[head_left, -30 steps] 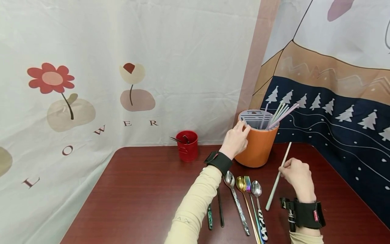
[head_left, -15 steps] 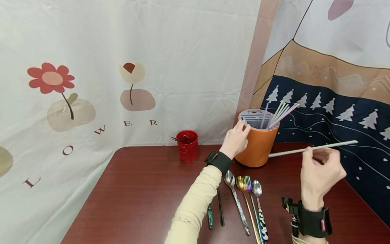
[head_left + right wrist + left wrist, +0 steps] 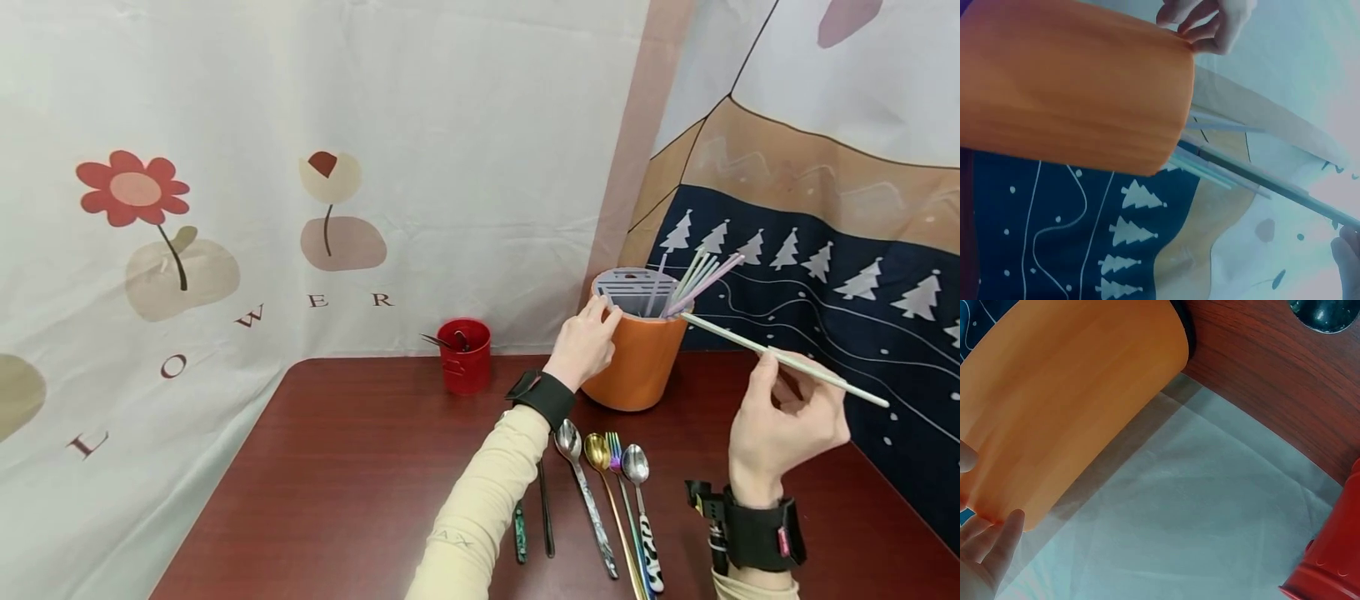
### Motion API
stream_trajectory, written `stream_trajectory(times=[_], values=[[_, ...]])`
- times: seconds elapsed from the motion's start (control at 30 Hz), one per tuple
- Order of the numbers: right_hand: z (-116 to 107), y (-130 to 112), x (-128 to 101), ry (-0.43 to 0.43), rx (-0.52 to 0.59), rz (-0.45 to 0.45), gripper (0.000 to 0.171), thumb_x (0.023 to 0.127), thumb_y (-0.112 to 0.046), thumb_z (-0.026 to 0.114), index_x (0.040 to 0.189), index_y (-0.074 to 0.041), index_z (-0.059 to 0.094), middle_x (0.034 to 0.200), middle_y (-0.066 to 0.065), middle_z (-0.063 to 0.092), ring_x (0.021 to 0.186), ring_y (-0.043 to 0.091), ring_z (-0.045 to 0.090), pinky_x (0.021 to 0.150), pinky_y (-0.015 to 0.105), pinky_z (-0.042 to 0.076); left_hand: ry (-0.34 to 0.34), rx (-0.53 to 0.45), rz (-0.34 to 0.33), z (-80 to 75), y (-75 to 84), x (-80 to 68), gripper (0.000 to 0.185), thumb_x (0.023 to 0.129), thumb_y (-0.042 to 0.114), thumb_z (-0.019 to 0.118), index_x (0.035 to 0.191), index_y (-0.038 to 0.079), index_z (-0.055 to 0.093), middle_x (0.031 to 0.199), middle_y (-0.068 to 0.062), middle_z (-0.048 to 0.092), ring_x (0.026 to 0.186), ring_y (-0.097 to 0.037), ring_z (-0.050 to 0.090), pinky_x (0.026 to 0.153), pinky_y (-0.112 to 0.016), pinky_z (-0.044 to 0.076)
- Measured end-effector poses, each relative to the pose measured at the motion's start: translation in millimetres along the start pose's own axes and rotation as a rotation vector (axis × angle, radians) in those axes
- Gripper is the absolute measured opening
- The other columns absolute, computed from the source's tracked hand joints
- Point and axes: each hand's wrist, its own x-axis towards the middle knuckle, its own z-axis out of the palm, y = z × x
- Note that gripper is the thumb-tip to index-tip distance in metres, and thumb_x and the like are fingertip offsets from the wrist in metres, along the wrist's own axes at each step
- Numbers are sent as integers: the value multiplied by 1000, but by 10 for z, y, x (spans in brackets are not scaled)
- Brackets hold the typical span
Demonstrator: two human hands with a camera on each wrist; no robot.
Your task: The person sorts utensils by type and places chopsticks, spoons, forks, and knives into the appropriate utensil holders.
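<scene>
My left hand [image 3: 585, 343] grips the rim of an orange utensil holder [image 3: 633, 367], which has a grey slotted top. Several pastel chopsticks [image 3: 701, 283] stick up from its right side. Between thumb and fingers, my right hand [image 3: 787, 417] pinches pale green chopsticks [image 3: 731, 336] just right of the holder. They slope, with the far end beside the holder's rim. In the right wrist view the held chopsticks [image 3: 1260, 178] overlap the ones standing in the holder, so contact cannot be told. The left wrist view has the holder's side [image 3: 1072, 406] with my left fingertips at its rim.
A red cup [image 3: 466, 358] with small dark utensils stands left of the holder. On the brown table [image 3: 360, 467] lie a silver spoon [image 3: 588, 492], a gold spoon [image 3: 597, 452], a rainbow fork [image 3: 615, 454] and a spoon with a spotted handle [image 3: 649, 550]. Printed cloths hang behind.
My right hand has lifted the chopsticks from over the table and turned them, so one end now points up-left at the holder's rim. The left hand has stayed on the holder.
</scene>
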Motion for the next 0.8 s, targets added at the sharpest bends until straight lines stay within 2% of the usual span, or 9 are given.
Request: stream_trajectory(times=[0.17,0.33,0.5,0.57,0.63,0.7,0.8], values=[[149,53,45,-79,-10,-35,18,84,-20,69,92,-5,73,88,-18,65,81,-2,66,72,7,50,-22,-10,-2,3,12,12,42,92,31,54,132,19,49,136,-3,51,128,-12,49,82,-18,54],[340,167,121,-180,-38,-44,20,86,-22,67,93,-4,71,87,-22,61,85,-3,66,75,7,50,-13,-8,-5,12,5,9,41,92,31,55,131,19,50,134,-2,51,127,-12,50,81,-18,54],[511,272,158,-312,-99,-49,23,88,-19,64,95,2,69,91,9,67,83,-14,57,76,4,47,-5,-5,-3,6,5,-1,39,92,30,55,129,20,51,133,-2,52,127,-12,50,80,-18,54],[575,319,173,-369,-122,-59,24,89,-16,62,98,6,66,94,17,67,82,-19,51,75,1,45,-3,-3,-2,5,7,-1,39,92,30,54,129,20,50,133,-2,52,126,-12,50,80,-18,54],[636,370,190,-425,-143,-65,23,90,-14,61,99,8,65,94,21,66,80,-21,48,73,-2,42,2,-1,-1,1,10,-1,39,91,30,54,128,20,51,132,-2,52,126,-12,50,79,-18,54],[688,425,201,-477,-182,-80,23,90,-12,60,99,8,64,94,22,66,79,-17,48,72,-4,38,9,5,0,-4,14,0,38,91,30,55,128,19,51,132,-2,53,125,-12,50,78,-18,54],[739,504,198,-537,-245,-98,23,90,-12,60,99,9,65,93,24,64,78,1,56,70,-5,33,12,12,1,-9,18,-3,38,91,29,55,128,20,51,131,-2,53,125,-12,51,77,-18,54]])
